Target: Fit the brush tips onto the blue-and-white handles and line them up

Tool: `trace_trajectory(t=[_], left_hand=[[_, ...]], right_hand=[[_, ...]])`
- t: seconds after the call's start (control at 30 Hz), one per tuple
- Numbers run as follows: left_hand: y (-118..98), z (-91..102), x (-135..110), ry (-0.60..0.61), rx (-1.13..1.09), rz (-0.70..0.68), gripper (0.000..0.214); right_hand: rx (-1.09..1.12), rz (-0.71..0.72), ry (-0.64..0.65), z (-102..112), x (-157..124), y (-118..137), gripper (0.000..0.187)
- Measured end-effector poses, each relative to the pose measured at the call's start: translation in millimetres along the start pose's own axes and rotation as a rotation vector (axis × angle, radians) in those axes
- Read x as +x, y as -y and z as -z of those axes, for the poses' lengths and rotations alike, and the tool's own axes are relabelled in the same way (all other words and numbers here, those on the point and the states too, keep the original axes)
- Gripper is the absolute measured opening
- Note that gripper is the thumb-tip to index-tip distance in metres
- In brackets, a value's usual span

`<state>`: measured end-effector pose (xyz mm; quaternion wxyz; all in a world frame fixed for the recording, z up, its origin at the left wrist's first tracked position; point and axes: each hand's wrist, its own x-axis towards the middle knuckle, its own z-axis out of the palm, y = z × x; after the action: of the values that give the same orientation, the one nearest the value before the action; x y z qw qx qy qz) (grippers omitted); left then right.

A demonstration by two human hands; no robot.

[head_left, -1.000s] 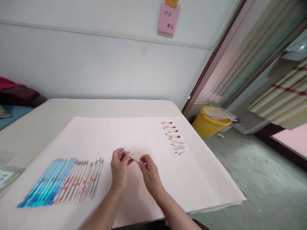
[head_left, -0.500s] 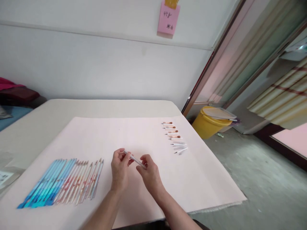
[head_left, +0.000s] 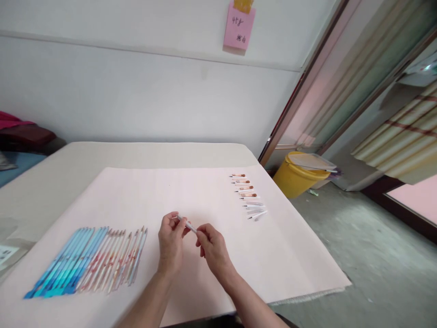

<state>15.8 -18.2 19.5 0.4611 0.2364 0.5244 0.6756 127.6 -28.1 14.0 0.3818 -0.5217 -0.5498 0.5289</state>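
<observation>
Fingers (head_left: 172,219) of left hand (head_left: 170,246) and right hand (head_left: 213,249) pinch slim pen (head_left: 187,225).

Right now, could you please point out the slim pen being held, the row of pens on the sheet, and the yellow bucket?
Slim pen (head_left: 187,224): head view, middle of its white barrel.
Row of pens (head_left: 82,259): head view, blue barrels near the row's middle.
Yellow bucket (head_left: 292,180): head view, its front wall.
</observation>
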Motion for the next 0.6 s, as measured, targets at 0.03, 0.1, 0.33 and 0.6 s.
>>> trace_trajectory(t=[0.03,0.1,0.33,0.6], left_hand=[[-0.1,-0.1,-0.1,-0.001,-0.003,0.000,0.034],[-0.2,0.0,-0.3,-0.001,-0.005,0.001,0.034],[0.3,0.8,-0.5,0.014,0.007,0.009,0.034],[-1.4,1.2,0.2,0.016,-0.008,0.019,0.036]], right_hand=[[-0.011,0.010,-0.002,0.0,-0.4,0.6,0.013],[-0.063,0.042,-0.069,-0.1,-0.8,1.3,0.010],[0.098,-0.027,-0.046,0.9,1.4,0.1,0.014],[0.021,-0.014,-0.061,0.9,1.1,-1.7,0.015]])
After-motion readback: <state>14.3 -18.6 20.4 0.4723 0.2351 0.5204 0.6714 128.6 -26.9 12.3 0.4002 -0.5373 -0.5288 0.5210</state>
